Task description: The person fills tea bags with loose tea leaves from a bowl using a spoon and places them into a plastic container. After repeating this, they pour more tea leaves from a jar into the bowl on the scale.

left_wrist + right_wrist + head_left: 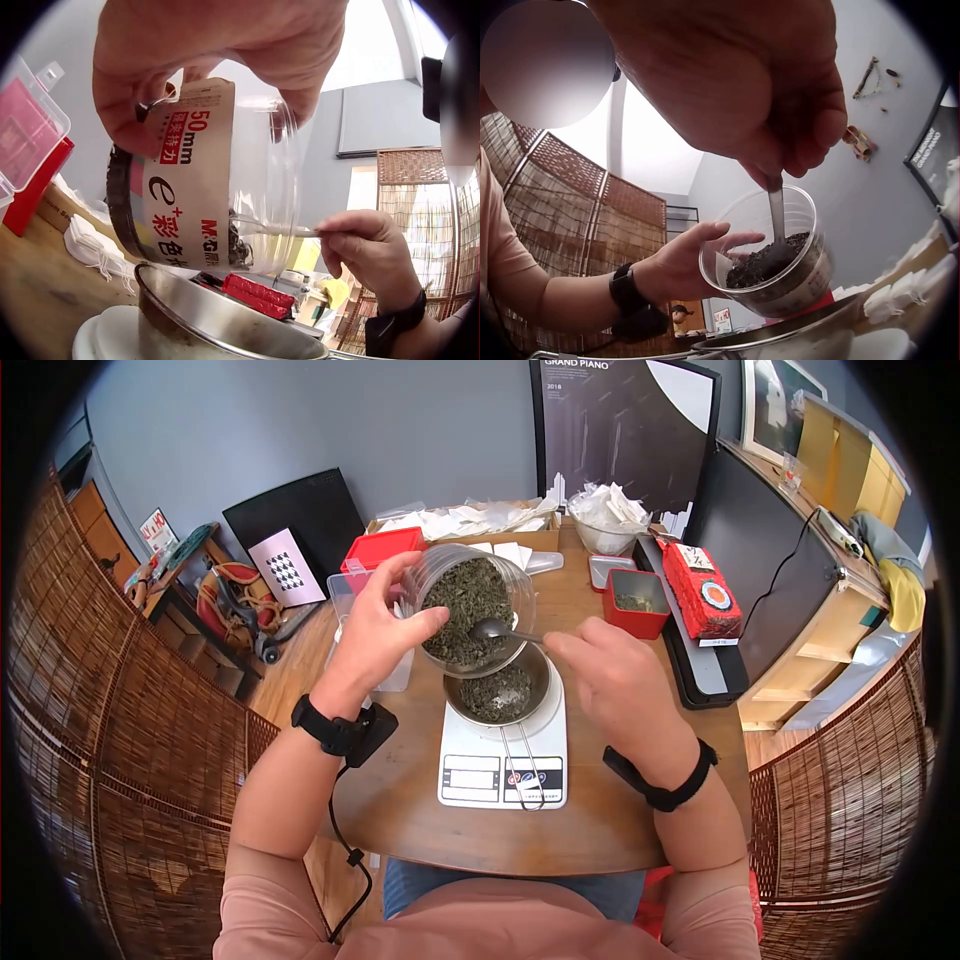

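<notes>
My left hand (378,622) grips a clear plastic jar (187,180) round its side and holds it tilted, mouth toward the right. Dark dried tea leaves (468,600) fill much of the jar. The right hand (618,675) pinches the handle of a metal spoon (492,629), whose bowl sits among the leaves inside the jar's mouth. Below the jar, a steel pan (217,315) with a wire handle stands on a white kitchen scale (470,775); more leaves (500,695) lie in it. A printed label covers the jar's side in the left wrist view.
A red tin (636,605) with some leaves stands at the right, beside a red foil pack (703,592). Behind are a carton of white tea bags (460,520) and a bowl of white packets (608,520). A red-lidded box (385,547) is at back left.
</notes>
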A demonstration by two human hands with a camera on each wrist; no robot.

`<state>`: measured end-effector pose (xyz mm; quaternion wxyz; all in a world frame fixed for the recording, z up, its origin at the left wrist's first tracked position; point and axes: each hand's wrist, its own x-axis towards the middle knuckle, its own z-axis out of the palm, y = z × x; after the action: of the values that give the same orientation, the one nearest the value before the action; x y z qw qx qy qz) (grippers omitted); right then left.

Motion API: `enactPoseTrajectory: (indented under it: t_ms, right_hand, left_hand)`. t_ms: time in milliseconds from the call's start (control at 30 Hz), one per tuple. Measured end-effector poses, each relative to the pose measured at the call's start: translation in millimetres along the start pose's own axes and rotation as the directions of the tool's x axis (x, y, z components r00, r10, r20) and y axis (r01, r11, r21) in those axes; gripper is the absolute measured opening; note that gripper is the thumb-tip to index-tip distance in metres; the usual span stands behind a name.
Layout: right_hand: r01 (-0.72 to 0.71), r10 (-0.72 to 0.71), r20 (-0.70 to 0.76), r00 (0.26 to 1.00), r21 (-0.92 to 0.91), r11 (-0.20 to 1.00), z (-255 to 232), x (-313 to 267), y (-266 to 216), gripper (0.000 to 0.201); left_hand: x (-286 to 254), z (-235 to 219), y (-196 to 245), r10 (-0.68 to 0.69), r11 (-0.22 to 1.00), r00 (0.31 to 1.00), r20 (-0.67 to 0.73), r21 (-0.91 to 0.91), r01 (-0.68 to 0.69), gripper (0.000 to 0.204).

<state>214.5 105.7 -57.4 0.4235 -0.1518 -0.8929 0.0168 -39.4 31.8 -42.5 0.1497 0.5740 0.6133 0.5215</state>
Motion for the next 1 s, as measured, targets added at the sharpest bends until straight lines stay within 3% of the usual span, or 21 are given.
enactPoseTrajectory:
  t_ms: [267, 767, 1000]
  right_hand:
    - [-0.028, 0.026, 0.092, 0.995, 0.027, 0.999, 5.1, -3.1, -3.4, 0.020]
    - [-0.027, 0.020, 0.137, 0.990, 0.049, 0.998, -9.2, -0.7, -7.3, 0.018]
    - [-0.016, 0.009, 0.171, 0.985, 0.042, 0.999, -10.8, -3.2, -7.3, 0.019]
  left_hand:
    - [-2.2, 5.6, 1.7, 0.011, 1.000, 1.000, -0.006, 0.018, -0.011, 0.070]
    - [-2.1, 4.2, 5.3, 0.020, 1.000, 0.999, -0.027, -0.008, -0.020, 0.069]
    - [-5.7, 4.9, 2.3, 0.054, 0.994, 0.998, -0.045, 0.093, -0.049, 0.074]
